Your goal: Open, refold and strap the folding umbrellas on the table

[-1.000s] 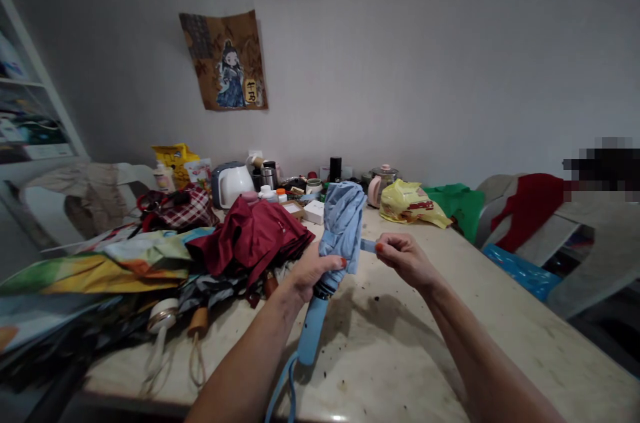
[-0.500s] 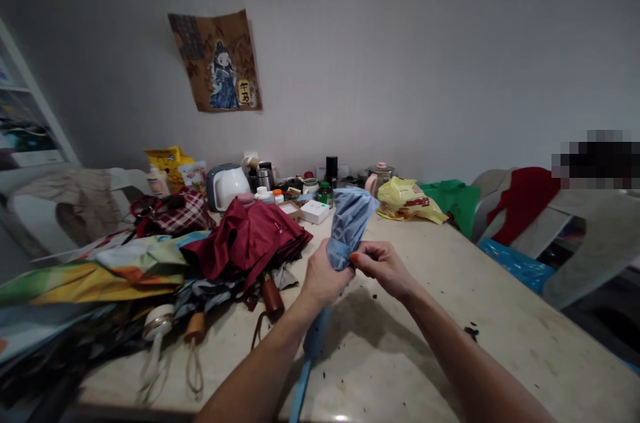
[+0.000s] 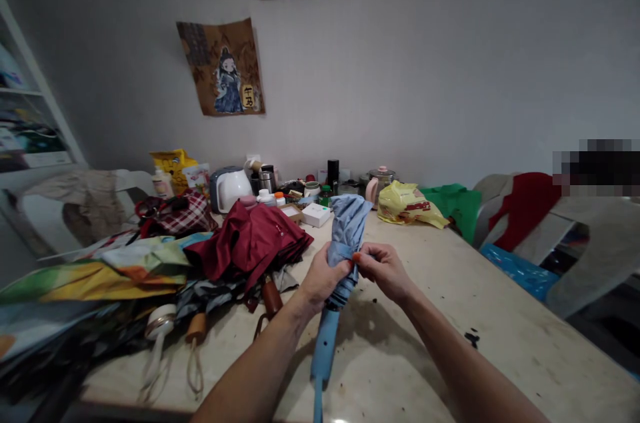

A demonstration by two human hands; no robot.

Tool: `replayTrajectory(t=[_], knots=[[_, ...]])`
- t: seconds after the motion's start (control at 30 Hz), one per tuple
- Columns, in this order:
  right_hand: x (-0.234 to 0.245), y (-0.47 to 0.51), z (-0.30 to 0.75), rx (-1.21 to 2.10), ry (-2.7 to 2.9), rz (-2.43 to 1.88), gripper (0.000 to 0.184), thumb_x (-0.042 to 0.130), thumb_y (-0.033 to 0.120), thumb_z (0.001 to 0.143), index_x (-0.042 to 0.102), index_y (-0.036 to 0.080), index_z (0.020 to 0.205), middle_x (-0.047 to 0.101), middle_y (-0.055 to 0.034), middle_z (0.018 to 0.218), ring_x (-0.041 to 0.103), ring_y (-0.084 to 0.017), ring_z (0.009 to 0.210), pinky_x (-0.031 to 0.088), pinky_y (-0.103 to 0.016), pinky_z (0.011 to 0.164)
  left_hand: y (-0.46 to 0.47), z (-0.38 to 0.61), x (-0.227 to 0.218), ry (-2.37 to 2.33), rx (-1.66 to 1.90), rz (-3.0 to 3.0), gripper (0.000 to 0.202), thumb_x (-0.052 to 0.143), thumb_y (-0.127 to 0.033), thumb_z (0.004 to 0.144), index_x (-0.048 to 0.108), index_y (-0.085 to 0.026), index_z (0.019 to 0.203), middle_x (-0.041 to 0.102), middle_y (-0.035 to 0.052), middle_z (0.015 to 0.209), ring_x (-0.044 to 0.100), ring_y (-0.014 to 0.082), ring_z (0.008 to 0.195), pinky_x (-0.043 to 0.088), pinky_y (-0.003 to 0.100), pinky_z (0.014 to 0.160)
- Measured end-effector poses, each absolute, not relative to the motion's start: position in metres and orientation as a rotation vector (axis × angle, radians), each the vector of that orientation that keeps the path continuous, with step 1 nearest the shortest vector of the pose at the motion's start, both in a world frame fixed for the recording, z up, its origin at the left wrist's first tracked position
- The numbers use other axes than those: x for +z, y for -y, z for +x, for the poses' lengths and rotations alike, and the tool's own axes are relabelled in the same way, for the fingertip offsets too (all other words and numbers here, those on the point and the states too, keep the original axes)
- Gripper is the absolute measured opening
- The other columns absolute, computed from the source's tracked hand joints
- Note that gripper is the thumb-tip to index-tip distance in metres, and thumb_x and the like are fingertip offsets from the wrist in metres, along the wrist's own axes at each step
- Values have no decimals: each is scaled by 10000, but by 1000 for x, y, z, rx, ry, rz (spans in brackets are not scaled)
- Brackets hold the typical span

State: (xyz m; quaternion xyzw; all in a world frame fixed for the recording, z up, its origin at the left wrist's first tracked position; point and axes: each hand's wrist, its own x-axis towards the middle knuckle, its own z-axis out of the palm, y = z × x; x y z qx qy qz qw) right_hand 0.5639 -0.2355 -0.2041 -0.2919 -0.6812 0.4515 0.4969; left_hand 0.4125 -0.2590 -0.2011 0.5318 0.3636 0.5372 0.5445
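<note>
A light blue folding umbrella [image 3: 349,220], its canopy gathered into a bundle, is held over the table with the handle pointing down toward me. My left hand [image 3: 323,276] wraps round the canopy from the left, thumb across the front. On the other side, my right hand [image 3: 383,270] pinches the edge of the umbrella's strap between thumb and finger. The strap [image 3: 341,250] lies across the folded cloth. Below hangs the blue handle [image 3: 325,346] with a wrist cord at its end. The fingertips behind the canopy are hidden.
Left of my hands lie a dark red umbrella [image 3: 253,236] and a multicoloured umbrella [image 3: 135,273], among others with dangling cords. Behind stand a white kettle [image 3: 235,190], a small white box [image 3: 316,214] and a yellow bag [image 3: 410,203]. Dark crumbs [image 3: 471,338] dot the table [image 3: 500,303].
The umbrella has turned more upright, and its handle shows more clearly below my left hand. Both hands keep their hold on the canopy and strap. The view has shifted slightly.
</note>
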Motion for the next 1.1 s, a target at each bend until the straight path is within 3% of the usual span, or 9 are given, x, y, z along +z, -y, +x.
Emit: replayTrajectory(t=[0.17, 0.23, 0.3, 0.37, 0.53, 0.7, 0.83, 0.97, 1.1], knots=[[-199, 239, 561, 1052, 1621, -718, 394, 730, 507, 719, 594, 163, 584, 556, 10, 537, 450, -97, 505, 360, -231, 506, 265, 403, -191, -1121, 1413, 1693, 324, 661, -184, 666, 579, -148, 978, 608, 10, 814, 537, 117, 717, 446, 213, 679], [-197, 241, 558, 1088, 1509, -682, 371, 825, 475, 601, 653, 169, 721, 652, -16, 693, 561, -145, 643, 458, -260, 613, 269, 402, -189, -1054, 1333, 1712, 333, 630, -166, 676, 568, -150, 1003, 591, -3, 801, 505, 100, 663, 429, 201, 618], [-196, 244, 557, 1211, 1394, -591, 525, 885, 447, 485, 666, 183, 883, 698, -48, 875, 624, -205, 807, 514, -311, 721, 274, 406, -189, -939, 1182, 1702, 349, 612, -141, 661, 559, -153, 1006, 564, -20, 765, 459, 82, 597, 393, 191, 548], [-193, 247, 556, 1342, 1265, -503, 579, 876, 459, 482, 654, 191, 944, 697, -68, 941, 643, -232, 860, 535, -346, 755, 278, 414, -189, -893, 1053, 1705, 348, 606, -120, 632, 553, -150, 975, 542, -25, 738, 442, 78, 578, 376, 191, 526], [-186, 257, 553, 1257, 967, -573, 414, 841, 320, 528, 636, 186, 862, 658, -26, 792, 605, -164, 679, 522, -287, 646, 284, 425, -195, -874, 973, 1545, 294, 633, -136, 591, 547, -141, 872, 520, -20, 705, 460, 84, 600, 388, 192, 533], [-177, 267, 554, 1366, 1113, -463, 390, 828, 352, 520, 662, 165, 819, 617, -17, 711, 553, -138, 621, 487, -255, 567, 281, 420, -206, -375, 710, 1185, 582, 787, -293, 487, 529, -149, 989, 594, 9, 717, 592, 148, 572, 478, 260, 538], [-177, 268, 552, 1266, 1109, -565, 397, 828, 354, 530, 649, 172, 834, 644, -20, 719, 570, -148, 612, 501, -275, 579, 286, 428, -205, -508, 826, 1249, 455, 708, -242, 547, 512, -160, 949, 546, -29, 622, 507, 108, 479, 420, 221, 459], [-182, 265, 548, 1010, 1008, -789, 357, 830, 328, 542, 630, 173, 793, 667, -20, 731, 582, -160, 618, 511, -296, 604, 291, 432, -196, -824, 1102, 1457, 600, 631, -84, 566, 488, -161, 1143, 566, -15, 815, 511, 99, 657, 438, 207, 592], [-183, 262, 551, 974, 1028, -751, 345, 830, 332, 553, 634, 167, 784, 671, -21, 728, 586, -157, 618, 504, -287, 598, 289, 420, -194, -599, 917, 1346, 710, 765, -235, 577, 452, -167, 1211, 583, 32, 929, 544, 136, 759, 445, 247, 664]])
